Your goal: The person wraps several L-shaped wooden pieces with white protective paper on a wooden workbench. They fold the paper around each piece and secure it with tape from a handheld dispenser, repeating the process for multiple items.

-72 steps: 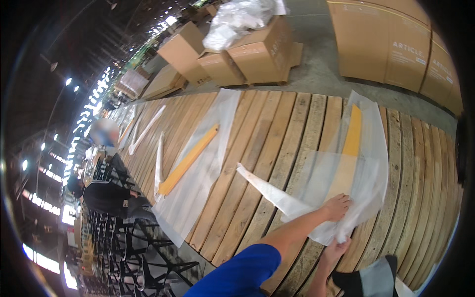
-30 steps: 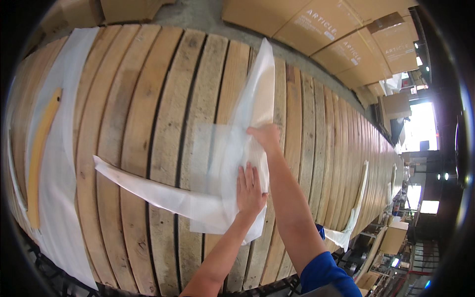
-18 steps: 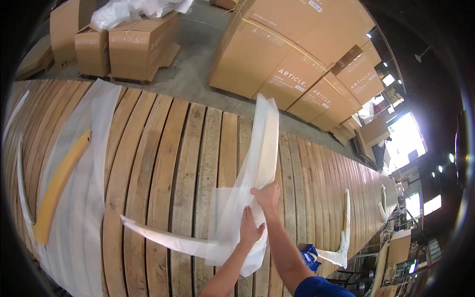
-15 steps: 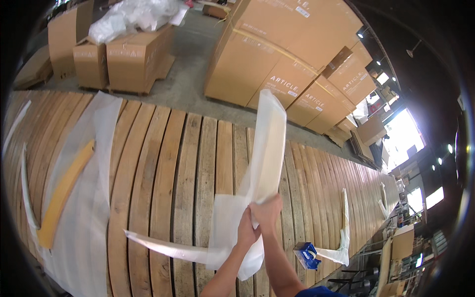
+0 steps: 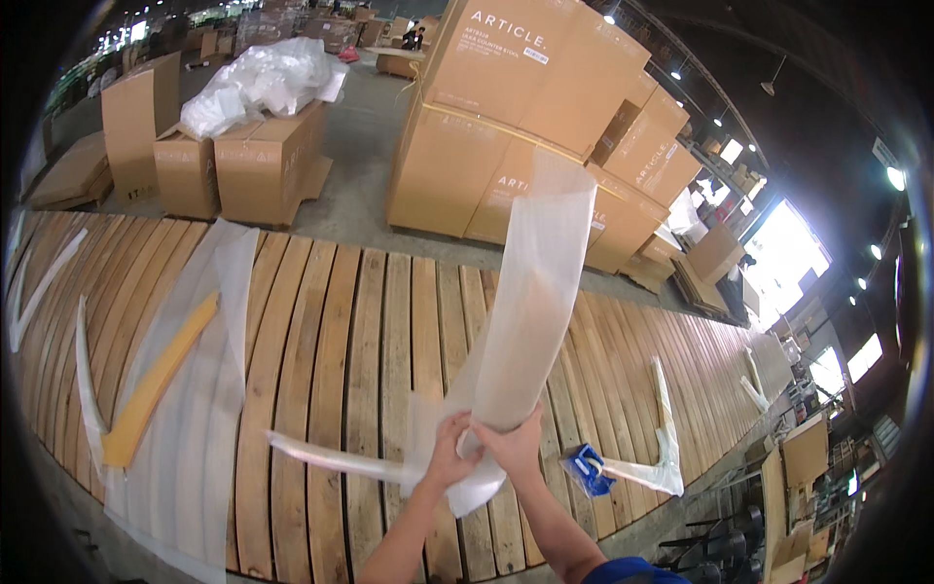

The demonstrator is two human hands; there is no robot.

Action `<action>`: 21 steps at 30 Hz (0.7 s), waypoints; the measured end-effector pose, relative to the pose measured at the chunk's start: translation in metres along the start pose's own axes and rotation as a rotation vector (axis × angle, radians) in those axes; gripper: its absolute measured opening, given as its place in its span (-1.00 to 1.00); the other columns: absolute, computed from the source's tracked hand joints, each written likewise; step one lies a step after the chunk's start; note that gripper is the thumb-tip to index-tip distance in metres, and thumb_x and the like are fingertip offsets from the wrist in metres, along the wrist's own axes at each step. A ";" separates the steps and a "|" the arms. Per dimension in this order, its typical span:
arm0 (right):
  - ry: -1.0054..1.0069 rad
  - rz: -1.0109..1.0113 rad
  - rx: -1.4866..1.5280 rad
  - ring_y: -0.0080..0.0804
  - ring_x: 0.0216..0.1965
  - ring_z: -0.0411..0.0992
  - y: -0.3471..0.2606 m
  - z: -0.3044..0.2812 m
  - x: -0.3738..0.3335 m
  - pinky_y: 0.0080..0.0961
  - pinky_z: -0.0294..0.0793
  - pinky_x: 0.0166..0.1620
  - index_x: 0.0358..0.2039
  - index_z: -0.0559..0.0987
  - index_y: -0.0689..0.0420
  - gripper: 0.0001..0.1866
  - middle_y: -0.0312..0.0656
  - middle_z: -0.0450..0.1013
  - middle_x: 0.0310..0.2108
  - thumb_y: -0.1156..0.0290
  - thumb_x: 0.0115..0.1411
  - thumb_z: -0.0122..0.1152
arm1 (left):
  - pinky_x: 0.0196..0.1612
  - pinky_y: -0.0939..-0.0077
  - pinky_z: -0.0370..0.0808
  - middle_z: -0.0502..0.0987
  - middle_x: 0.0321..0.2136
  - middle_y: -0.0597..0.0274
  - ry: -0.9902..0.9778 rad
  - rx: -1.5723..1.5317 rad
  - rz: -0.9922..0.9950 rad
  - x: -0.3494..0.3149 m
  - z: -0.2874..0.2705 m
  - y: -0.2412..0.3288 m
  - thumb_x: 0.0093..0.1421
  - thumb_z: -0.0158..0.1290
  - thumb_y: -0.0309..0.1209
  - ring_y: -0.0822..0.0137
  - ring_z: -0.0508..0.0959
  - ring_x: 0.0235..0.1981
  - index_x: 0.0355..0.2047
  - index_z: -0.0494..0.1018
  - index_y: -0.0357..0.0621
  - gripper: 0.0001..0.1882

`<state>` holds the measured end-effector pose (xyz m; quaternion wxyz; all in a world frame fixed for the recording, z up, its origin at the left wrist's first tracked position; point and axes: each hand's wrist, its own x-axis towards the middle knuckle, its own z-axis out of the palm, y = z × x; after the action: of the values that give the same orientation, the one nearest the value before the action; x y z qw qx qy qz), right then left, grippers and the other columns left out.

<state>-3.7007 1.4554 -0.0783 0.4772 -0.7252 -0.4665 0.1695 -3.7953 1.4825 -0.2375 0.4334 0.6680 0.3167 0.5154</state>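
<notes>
Both my hands close round an L-shaped part wrapped in translucent white foam sheet (image 5: pixel 530 321). My left hand (image 5: pixel 450 453) grips the wrap from the left at the bend, its fingers curled against it. On the other side, my right hand (image 5: pixel 513 446) wraps round the same section, close beside the left. One wide foam-covered arm rises away from me; a slimmer wrapped arm (image 5: pixel 341 461) points left over the slats. To the right sits a blue tape dispenser (image 5: pixel 588 470), touching or nearly touching another wrapped L-shaped part (image 5: pixel 665 457).
A slatted wooden table (image 5: pixel 321 360) runs across the view. At left, a bare yellow-brown wooden piece (image 5: pixel 161 384) lies on a flat foam sheet (image 5: pixel 190 467), near more pale wrapped parts (image 5: pixel 88 375). Stacked cardboard boxes (image 5: pixel 467 165) and bagged plastic (image 5: pixel 268 83) stand beyond.
My hands have moved slightly left and spread round the wrap, the right thumb now across it. The foam on the upright arm looks wider and looser. The whole view has shifted.
</notes>
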 end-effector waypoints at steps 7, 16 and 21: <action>0.031 -0.146 -0.017 -0.07 0.06 0.48 0.009 0.001 -0.015 -0.21 0.46 0.10 0.18 0.26 0.35 0.03 0.12 0.44 0.03 0.20 -0.21 0.66 | 0.28 0.29 0.23 0.36 0.18 0.02 0.173 -0.653 -0.043 0.091 -0.075 0.081 0.23 0.12 -0.41 0.18 0.35 0.20 0.18 0.36 -0.22 -0.50; 0.113 -0.192 -0.069 -0.04 0.04 0.49 0.028 0.003 -0.023 -0.18 0.49 0.06 0.13 0.24 0.32 0.00 0.12 0.45 0.01 0.19 -0.21 0.66 | -0.06 0.39 0.41 0.41 -0.11 0.13 0.440 -0.292 0.226 0.088 -0.097 0.173 0.25 0.18 -0.34 0.31 0.43 -0.12 0.01 0.46 -0.24 -0.63; 0.086 -0.121 0.045 -0.04 0.04 0.50 0.002 0.007 -0.033 -0.21 0.52 0.05 0.16 0.23 0.32 0.01 0.08 0.45 0.02 0.20 -0.20 0.66 | -0.06 0.41 0.42 0.43 -0.13 0.16 -0.070 -0.130 0.052 0.069 -0.105 0.173 0.19 0.21 -0.39 0.30 0.46 -0.09 -0.01 0.46 -0.23 -0.62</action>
<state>-3.7212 1.4311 -0.0895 0.5222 -0.6913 -0.4848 0.1195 -3.8818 1.4953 -0.0422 0.4731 0.6639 0.2498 0.5225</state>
